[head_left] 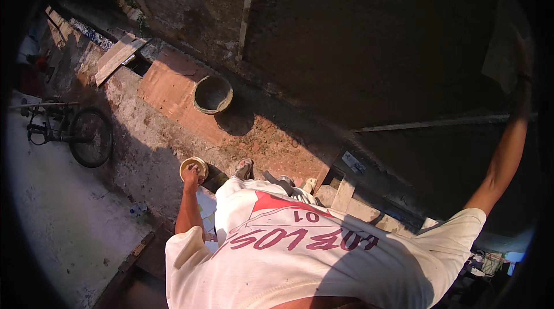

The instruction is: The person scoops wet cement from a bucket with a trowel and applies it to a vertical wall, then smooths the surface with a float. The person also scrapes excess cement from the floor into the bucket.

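Rough concrete wall (358,43) fills the upper view, mostly in deep shadow, with a reddish plank platform (190,107) below it carrying a round pan (213,94). Your left hand (190,175) is closed around a small round float (194,166) down beside your foot (244,168). Your right hand (522,58) reaches high against the wall; it is lost in darkness, so its grip cannot be made out. Far below left stands a bicycle (75,130), partly cut off by the rim.

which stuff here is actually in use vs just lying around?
In use: small round bowl in the left hand; wall under the raised right hand.

Lying about: big round basin, bicycle, wooden planks, plastic bottle.
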A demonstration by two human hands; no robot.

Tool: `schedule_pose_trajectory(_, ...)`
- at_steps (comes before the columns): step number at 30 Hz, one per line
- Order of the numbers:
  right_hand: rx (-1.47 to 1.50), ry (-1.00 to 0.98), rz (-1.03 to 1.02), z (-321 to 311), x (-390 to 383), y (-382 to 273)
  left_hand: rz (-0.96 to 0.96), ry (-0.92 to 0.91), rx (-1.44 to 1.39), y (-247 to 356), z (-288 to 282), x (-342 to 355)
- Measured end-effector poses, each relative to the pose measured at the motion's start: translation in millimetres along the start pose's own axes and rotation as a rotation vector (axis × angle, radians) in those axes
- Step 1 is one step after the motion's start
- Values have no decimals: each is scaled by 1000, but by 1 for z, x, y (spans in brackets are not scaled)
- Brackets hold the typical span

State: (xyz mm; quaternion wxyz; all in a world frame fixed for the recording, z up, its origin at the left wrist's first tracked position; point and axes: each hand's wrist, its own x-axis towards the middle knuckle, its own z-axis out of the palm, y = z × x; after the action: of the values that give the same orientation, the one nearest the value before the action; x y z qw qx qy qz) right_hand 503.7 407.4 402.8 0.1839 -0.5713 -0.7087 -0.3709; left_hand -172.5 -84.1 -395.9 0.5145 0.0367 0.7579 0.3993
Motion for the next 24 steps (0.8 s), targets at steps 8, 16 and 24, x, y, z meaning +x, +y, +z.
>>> schedule_pose_trajectory(8, 196, -87, 117, 67, -139, -110, 58, -210, 119, 111, 101, 5)
schedule_pose_trajectory(16, 283, -404, 47, 203, -330, -182, -26, -155, 182, 21, 61, -20)
schedule_pose_trajectory(24, 418, -497, 86, 253, -417, -227, -114, 4, 329, -12, -7, -21)
